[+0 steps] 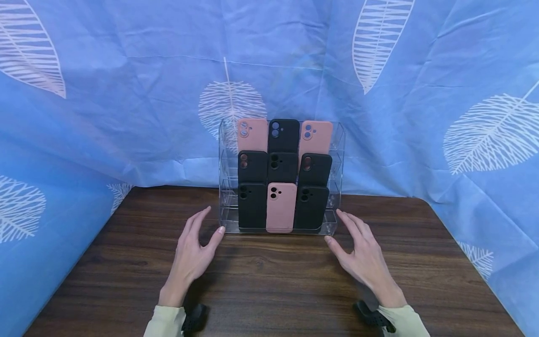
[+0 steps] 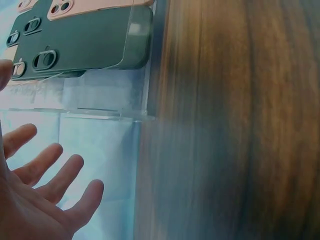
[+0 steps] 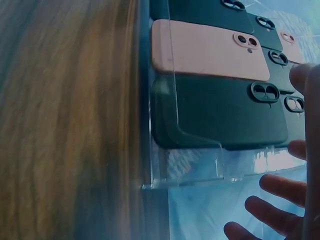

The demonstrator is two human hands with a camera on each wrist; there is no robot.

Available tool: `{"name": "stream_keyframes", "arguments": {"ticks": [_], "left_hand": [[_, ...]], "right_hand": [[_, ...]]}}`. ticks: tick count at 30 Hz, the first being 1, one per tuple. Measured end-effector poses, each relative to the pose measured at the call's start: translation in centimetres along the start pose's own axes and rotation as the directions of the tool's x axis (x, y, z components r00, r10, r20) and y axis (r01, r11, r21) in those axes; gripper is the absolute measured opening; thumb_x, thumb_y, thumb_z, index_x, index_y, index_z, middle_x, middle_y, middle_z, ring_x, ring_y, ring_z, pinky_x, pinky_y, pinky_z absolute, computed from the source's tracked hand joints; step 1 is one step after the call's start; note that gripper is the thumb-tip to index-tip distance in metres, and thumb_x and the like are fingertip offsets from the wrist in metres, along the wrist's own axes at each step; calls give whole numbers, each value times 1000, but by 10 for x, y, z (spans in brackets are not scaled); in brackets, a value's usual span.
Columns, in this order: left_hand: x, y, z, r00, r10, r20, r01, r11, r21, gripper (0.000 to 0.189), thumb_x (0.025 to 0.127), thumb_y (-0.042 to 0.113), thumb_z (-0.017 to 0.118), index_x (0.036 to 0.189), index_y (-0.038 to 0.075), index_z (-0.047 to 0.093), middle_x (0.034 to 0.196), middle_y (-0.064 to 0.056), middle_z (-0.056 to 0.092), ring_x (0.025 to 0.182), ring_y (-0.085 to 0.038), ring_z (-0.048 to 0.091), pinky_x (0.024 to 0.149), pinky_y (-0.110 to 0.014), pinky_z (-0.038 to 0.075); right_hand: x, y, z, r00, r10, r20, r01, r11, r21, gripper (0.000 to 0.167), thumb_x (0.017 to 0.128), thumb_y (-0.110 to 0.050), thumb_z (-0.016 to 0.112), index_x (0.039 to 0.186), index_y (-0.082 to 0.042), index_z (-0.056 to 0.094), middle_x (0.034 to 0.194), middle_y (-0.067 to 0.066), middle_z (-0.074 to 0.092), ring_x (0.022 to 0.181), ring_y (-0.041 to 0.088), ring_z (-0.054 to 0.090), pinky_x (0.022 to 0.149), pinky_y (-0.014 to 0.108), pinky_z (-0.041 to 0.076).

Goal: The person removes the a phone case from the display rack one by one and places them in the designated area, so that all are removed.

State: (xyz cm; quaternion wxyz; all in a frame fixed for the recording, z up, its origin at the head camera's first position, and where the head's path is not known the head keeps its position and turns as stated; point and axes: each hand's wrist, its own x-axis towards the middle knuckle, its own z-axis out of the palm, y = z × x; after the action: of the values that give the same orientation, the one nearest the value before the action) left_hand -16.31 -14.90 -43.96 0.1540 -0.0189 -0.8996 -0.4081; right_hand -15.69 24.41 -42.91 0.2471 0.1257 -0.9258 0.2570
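A clear tiered display stand (image 1: 229, 214) holds several phone cases, arranged in three rows. In the front row a pink phone case (image 1: 281, 213) stands between a black case (image 1: 251, 208) and another black case (image 1: 311, 210). Dark cases (image 1: 283, 167) fill the middle row; at the back a black case (image 1: 284, 133) has pink ones on both sides. My left hand (image 1: 193, 255), fingers spread, is beside the stand's front left corner, and my right hand (image 1: 364, 257) mirrors it at the right corner. Neither holds anything; whether the thumbs touch the stand I cannot tell.
The stand rests near the back edge of a dark wooden table (image 1: 261, 285). Behind and around the table hangs a blue cloth (image 1: 168, 93) with white leaf prints. A black band (image 1: 372, 316) sits at the right wrist, another dark one (image 1: 194, 318) at the left.
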Motion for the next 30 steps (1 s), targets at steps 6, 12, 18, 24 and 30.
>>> {"name": "stream_keyframes", "arguments": {"ticks": [6, 12, 18, 24, 30], "left_hand": [[11, -1, 11, 1000, -20, -6, 19, 993, -113, 66, 97, 46, 65, 154, 20, 43, 152, -12, 47, 135, -34, 53, 106, -58, 48], [20, 1, 20, 999, -49, -23, 43, 972, -229, 54, 100, 28, 66, 150, 19, 46, 144, -12, 53, 126, -33, 62, 96, -52, 57], [25, 2, 26, 997, -45, -62, 29, 971, -237, 50, 97, 14, 68, 145, 18, 52, 135, -13, 61, 118, -33, 66, 91, -52, 58], [28, 3, 29, 996, -49, -76, 30, 972, -234, 47, 98, 14, 68, 142, 17, 54, 131, -13, 63, 116, -32, 66, 91, -52, 58], [30, 2, 30, 993, -61, -99, 36, 971, -238, 40, 101, 15, 63, 140, 17, 57, 129, -13, 64, 114, -32, 66, 90, -50, 57]], "right_hand": [[12, -2, 4, 999, -26, -45, 30, 995, 92, 69, 89, -22, 78, 151, -16, 50, 140, 14, 60, 123, 33, 60, 97, 50, 53], [26, -3, 10, 996, -24, -85, 39, 984, 172, 61, 89, -15, 77, 145, -10, 55, 126, 15, 67, 106, 25, 67, 84, 17, 55], [34, -3, 16, 996, 37, -84, -16, 971, 238, 57, 92, -15, 75, 145, -11, 56, 123, 14, 68, 103, 25, 70, 80, 30, 61], [40, -3, 21, 994, 44, -97, -19, 971, 237, 58, 93, -14, 73, 147, -10, 53, 120, 16, 67, 98, 29, 72, 76, 39, 62], [45, -5, 24, 990, 29, -136, 4, 972, 236, 59, 92, -12, 74, 147, -9, 53, 117, 18, 69, 94, 31, 74, 74, 25, 60]]}}
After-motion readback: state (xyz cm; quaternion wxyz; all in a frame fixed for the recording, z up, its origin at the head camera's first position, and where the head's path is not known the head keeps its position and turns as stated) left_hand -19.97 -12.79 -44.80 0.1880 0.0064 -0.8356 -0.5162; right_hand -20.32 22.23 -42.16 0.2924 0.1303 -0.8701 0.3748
